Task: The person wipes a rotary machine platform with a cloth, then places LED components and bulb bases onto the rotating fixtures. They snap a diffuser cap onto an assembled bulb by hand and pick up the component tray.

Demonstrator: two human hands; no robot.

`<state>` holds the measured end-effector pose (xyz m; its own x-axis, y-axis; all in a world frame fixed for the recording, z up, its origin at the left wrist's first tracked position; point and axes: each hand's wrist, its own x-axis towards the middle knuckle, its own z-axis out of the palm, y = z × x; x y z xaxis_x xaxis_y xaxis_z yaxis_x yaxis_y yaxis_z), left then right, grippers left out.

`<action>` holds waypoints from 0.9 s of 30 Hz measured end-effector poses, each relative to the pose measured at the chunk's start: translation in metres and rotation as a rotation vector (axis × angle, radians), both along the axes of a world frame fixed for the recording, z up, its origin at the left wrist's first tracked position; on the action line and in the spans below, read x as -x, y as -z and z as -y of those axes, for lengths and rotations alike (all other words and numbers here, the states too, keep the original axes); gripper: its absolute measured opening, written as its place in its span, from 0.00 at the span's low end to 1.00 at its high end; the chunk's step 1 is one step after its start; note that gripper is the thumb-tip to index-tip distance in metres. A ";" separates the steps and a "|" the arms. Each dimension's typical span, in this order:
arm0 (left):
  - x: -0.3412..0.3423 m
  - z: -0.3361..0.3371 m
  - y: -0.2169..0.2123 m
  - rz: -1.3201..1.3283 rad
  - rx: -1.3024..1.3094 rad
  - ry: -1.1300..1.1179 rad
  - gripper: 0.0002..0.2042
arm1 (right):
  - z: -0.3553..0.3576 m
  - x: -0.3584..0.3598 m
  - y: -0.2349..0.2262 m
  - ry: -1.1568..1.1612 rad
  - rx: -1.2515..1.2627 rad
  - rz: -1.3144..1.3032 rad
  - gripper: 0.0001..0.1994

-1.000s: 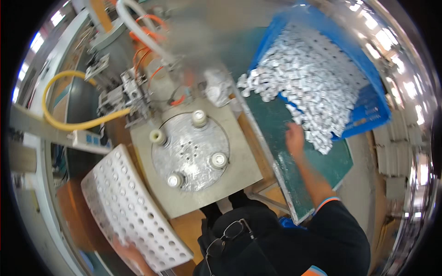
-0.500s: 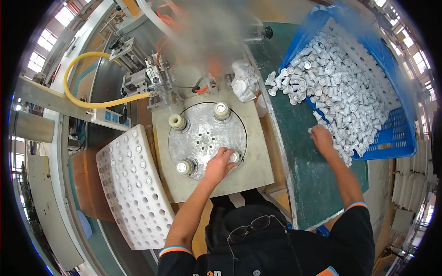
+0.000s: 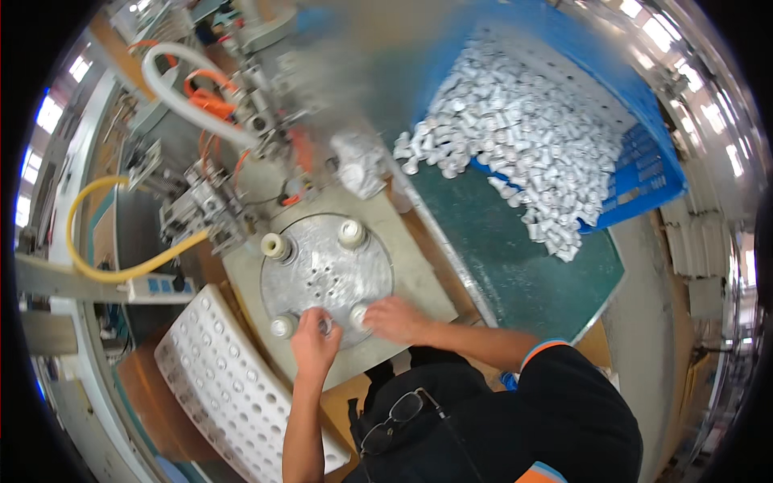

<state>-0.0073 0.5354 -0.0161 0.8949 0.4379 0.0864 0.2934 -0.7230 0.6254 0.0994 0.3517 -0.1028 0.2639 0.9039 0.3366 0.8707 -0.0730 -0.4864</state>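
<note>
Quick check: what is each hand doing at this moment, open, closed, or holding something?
Left hand: closed on a small clear part over the round metal plate.
Right hand: at a white post; grip unclear.

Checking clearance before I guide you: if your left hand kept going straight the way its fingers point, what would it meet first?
Likely the bare middle of the round metal plate: the left hand points up across it, between the near pegs. Beyond, probably the far peg; depth is unclear.

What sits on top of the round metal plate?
Four pale caps on the round metal plate; left hand and right hand cover its near edge, hiding what they grip.
</note>
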 end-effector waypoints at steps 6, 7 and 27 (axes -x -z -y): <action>-0.021 0.019 0.030 -0.250 0.094 -0.122 0.18 | 0.055 -0.118 -0.073 0.570 0.534 -0.224 0.13; -0.031 0.025 0.036 -0.223 0.075 -0.093 0.20 | 0.096 -0.153 -0.047 0.725 0.060 -0.086 0.14; 0.164 -0.019 0.016 -0.050 0.052 -0.748 0.21 | 0.173 -0.278 0.009 0.649 0.671 0.603 0.13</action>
